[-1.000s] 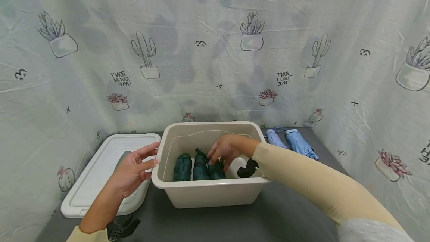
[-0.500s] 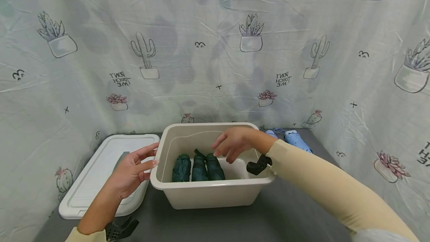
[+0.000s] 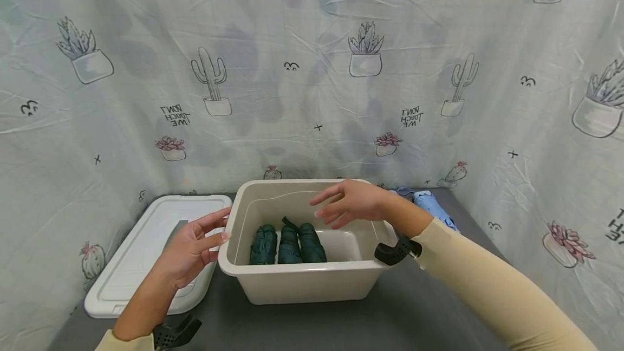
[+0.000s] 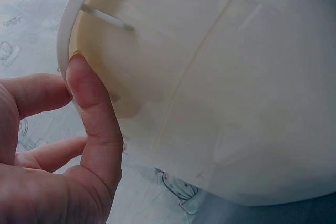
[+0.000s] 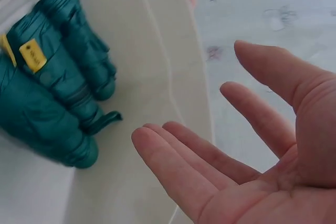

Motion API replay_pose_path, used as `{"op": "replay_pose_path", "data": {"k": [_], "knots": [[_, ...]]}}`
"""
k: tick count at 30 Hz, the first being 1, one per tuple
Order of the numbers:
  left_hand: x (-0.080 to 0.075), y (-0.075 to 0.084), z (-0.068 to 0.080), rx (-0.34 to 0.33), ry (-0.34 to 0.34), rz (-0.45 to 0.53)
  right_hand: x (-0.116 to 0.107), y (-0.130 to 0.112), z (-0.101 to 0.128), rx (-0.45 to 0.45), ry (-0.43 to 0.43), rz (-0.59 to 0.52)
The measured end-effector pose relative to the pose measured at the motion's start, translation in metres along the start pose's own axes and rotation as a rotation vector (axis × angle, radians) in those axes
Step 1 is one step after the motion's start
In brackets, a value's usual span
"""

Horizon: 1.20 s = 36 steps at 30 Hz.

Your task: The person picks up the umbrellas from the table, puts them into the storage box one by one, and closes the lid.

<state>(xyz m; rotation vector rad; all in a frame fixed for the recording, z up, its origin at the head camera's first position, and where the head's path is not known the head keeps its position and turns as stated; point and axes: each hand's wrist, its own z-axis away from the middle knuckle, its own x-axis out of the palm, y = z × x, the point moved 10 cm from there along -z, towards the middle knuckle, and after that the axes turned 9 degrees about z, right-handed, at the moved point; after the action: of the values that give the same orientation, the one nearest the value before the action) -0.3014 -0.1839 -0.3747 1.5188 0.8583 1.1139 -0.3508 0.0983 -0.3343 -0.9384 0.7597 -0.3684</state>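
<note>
Packing looks part done: your left hand [image 3: 192,251] rests with straight fingers against the front-left rim of the beige plastic storage bin [image 3: 302,280], steadying it near the counter's [image 3: 419,313] front edge. Inside, three folded teal umbrellas [image 3: 287,242] lie side by side along the bin's left half, their pleated fabric matte against the smooth, glossy wall. Your right hand [image 3: 348,205] hovers empty above the bin, fingers loosely spread. Next, I'd judge, you need a reach to the counter's far right corner, where two folded pale-blue umbrellas [image 3: 431,207] lie. The flat white lid [image 3: 141,248] lies along the left edge.
</note>
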Motion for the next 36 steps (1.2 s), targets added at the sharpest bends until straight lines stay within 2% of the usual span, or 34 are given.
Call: {"op": "replay_pose_path", "data": {"k": [3, 7, 13, 19, 24, 29, 36], "knots": [[-0.001, -0.001, 0.001, -0.006, 0.007, 0.002, -0.002, -0.001, 0.008, -0.045, 0.008, -0.055], [0.0, -0.002, 0.001, -0.013, 0.019, -0.001, -0.015, -0.001, 0.022, -0.114, 0.072, -0.116], [0.001, -0.001, 0.001, -0.017, 0.028, -0.021, -0.05, 0.006, 0.048, -0.255, 0.25, -0.156], [0.001, 0.0, 0.0, -0.01, 0.014, -0.027, -0.08, 0.024, 0.074, -0.37, 0.436, -0.194], [0.001, 0.0, -0.001, -0.006, 0.008, -0.016, -0.101, 0.05, 0.087, -0.442, 0.537, -0.228], [0.0, -0.001, 0.0, -0.004, 0.013, -0.016, -0.118, 0.085, 0.09, -0.443, 0.605, -0.293], [0.0, 0.0, 0.001, 0.002, 0.016, -0.034, -0.136, 0.128, 0.098, -0.496, 0.714, -0.343]]}}
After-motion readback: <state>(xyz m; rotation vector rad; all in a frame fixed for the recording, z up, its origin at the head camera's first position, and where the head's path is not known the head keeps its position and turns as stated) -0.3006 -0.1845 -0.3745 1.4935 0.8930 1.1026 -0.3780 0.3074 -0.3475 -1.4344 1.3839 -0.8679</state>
